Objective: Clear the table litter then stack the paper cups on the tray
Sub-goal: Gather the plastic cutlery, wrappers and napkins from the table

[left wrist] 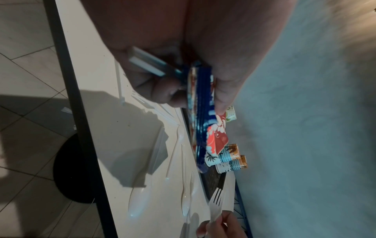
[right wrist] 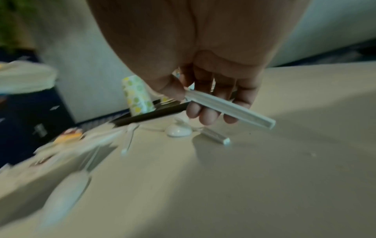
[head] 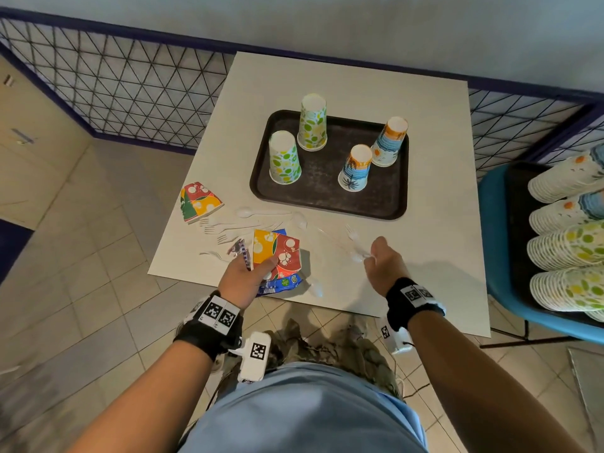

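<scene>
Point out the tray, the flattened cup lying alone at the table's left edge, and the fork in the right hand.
tray (head: 322, 197), head view, bare floor near its front.
flattened cup (head: 199, 201), head view, its middle.
fork (left wrist: 216, 203), left wrist view, below the tines.

White square desk (head: 425, 204), dark brown rectangular plastic tray (head: 376, 204) at its far centre, flattened red, yellow and green paper cup (head: 198, 201) at the left edge, scattered clear plastic forks and spoons (head: 235, 223) across the near half
</scene>
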Available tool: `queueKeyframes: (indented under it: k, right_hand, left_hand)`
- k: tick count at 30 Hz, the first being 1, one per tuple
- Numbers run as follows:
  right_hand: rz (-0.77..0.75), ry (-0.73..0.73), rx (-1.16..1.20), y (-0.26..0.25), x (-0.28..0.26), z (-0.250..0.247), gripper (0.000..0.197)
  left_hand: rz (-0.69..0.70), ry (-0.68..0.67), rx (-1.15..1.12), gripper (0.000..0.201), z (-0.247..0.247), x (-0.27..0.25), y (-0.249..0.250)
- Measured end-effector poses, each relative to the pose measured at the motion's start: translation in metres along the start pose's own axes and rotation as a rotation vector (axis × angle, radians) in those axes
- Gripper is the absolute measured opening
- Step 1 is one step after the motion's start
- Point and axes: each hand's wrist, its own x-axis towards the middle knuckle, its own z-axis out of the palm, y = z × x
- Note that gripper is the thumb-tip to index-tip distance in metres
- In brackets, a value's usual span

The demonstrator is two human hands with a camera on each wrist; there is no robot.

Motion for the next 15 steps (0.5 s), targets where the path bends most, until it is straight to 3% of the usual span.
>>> queueKeyframes:
  k: [2,4,8,15]
  right_hand:
    - [0.118,0.017,0.087,-0.005,0.009,-0.006,0.007]
    - [0.184,0.0,0.104,-0.009,0.022,-0.006,0.021]
    - [0.191,-0.072,0.042,-0.014,0.053,0.008,0.046]
    - [0.161,-0.15,-0.147,-0.018,0.081,0.018,0.043]
  left_hand:
    - [-0.002,-0.01,-0.011,0.008,0.003,-0.002,0.001]
    - [-0.008,-0.018,-0.012,0.009,0.006,-0.003,0.003]
    - [-0.007,-0.025,0.01,0.008,0.012,-0.004,0.005]
    - [-0.015,-0.034,0.028,0.013,0.024,-0.003,0.01]
